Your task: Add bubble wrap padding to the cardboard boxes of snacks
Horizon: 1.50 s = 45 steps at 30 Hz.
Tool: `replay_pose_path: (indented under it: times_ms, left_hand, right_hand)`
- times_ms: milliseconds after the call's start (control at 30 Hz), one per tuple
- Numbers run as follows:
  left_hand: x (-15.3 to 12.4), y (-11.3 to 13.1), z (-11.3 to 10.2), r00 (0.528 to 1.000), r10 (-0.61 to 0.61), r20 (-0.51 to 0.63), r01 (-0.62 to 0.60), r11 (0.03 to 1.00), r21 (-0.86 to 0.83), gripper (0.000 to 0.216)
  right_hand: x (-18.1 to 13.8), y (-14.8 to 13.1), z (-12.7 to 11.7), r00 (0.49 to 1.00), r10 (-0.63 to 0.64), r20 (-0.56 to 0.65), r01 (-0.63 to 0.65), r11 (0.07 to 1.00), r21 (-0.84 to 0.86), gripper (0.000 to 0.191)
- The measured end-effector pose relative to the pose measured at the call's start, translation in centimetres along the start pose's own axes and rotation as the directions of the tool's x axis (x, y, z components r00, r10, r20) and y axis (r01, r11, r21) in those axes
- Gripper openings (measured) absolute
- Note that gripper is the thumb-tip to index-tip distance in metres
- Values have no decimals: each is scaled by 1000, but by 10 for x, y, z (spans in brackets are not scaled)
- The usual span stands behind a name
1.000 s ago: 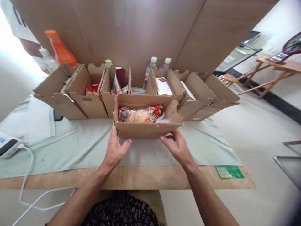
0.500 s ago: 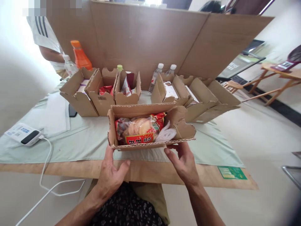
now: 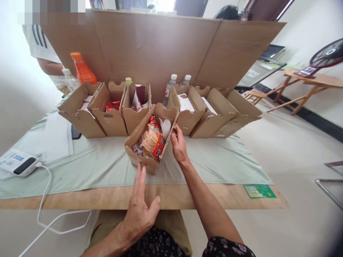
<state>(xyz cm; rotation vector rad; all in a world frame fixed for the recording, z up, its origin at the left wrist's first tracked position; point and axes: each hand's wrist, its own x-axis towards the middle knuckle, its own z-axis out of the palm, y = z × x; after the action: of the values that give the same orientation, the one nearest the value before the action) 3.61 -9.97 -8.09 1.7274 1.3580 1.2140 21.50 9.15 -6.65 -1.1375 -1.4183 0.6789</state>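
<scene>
A narrow open cardboard box (image 3: pixel 131 153) stands at an angle before the row of boxes. In it lie a clear and red snack bag (image 3: pixel 152 141) of round biscuits and a whitish translucent bundle (image 3: pixel 165 127) I cannot identify. My left hand (image 3: pixel 140 205) is open, its fingers stretched to the box's near end and the thumb spread away. My right hand (image 3: pixel 179 144) is closed at the box's right wall, thumb and fingers against the cardboard; some fingertips are hidden. The far end of the box is close to a gap in the row.
Several cardboard boxes (image 3: pixel 115 125) line the back beneath a tall cardboard panel (image 3: pixel 160 50). Bottles, one an orange bottle (image 3: pixel 83 69), stand behind them. A white device (image 3: pixel 23 166) with a cable (image 3: pixel 48 182) lies left. A person's arm (image 3: pixel 49 66) shows at far left.
The cardboard box has swung from crosswise to lengthwise, its far end moving toward the gap. My right hand has moved forward and left to its side; my left hand is at its near end.
</scene>
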Motion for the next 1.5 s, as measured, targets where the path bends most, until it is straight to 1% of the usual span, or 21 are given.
replay_pose_path:
  times_ms: [133,267,367,467,567,667,733,867,933,1000,1067,1133,1200,1267,1333,1400,1467,1500]
  left_hand:
    - [1,6,12,997,45,65,-46,999,12,97]
    - [1,12,25,992,63,109,-66,998,23,100]
    - [3,15,39,991,62,119,-60,998,-18,103]
    - [14,17,58,992,22,122,-9,994,-110,103]
    - [43,16,79,996,-16,91,34,981,-193,98]
    - [85,13,99,999,-40,27,46,965,-256,93]
    - [116,12,108,999,-53,-11,48,960,-277,92]
    - [167,10,119,993,-114,-34,100,955,-278,90]
    - [184,9,121,992,-128,-14,118,948,-297,91]
    - [193,7,121,992,-125,16,124,939,-321,91]
    - [191,2,116,991,-128,34,132,935,-329,88]
    - [178,-5,102,991,-126,53,136,942,-308,82]
    - [153,-15,79,992,-106,72,121,963,-242,73]
    - [121,-27,51,994,-95,49,101,987,-128,62]
    - [87,-39,20,993,-116,-13,116,993,3,49]
    - [58,-49,-7,987,-148,-57,153,985,78,43]
    - [39,-56,-28,987,-126,-103,139,981,134,40]
    - [34,-59,-35,987,-102,-127,122,980,158,38]
  right_hand:
    - [3,2,1,998,-25,-51,25,1000,4,80]
    - [0,12,-2,998,-48,-37,51,994,95,77]
    - [-5,25,-6,1000,8,-16,-5,988,156,75]
    - [-7,36,-10,996,84,2,-83,982,172,75]
    - [-6,44,-13,985,158,-72,-145,976,160,76]
    - [-5,50,-14,962,216,-165,-194,971,137,79]
    - [-5,53,-15,953,234,-192,-214,969,122,79]
    - [-6,56,-18,944,250,-215,-233,967,101,75]
    - [-6,56,-19,940,254,-226,-237,966,99,73]
    - [-5,54,-20,936,254,-243,-237,967,96,71]
    - [-5,52,-20,935,244,-258,-229,970,88,66]
    - [-6,49,-19,940,221,-260,-208,975,76,56]
    - [-8,43,-16,951,193,-242,-181,981,68,43]
    - [-10,33,-10,969,155,-191,-147,988,55,37]
    - [-7,15,-1,992,93,-84,-92,996,13,40]
    - [5,-10,14,998,1,67,4,997,-74,48]
    - [28,-38,32,974,-75,212,123,967,-221,58]
    - [42,-52,43,958,-85,273,174,931,-320,62]
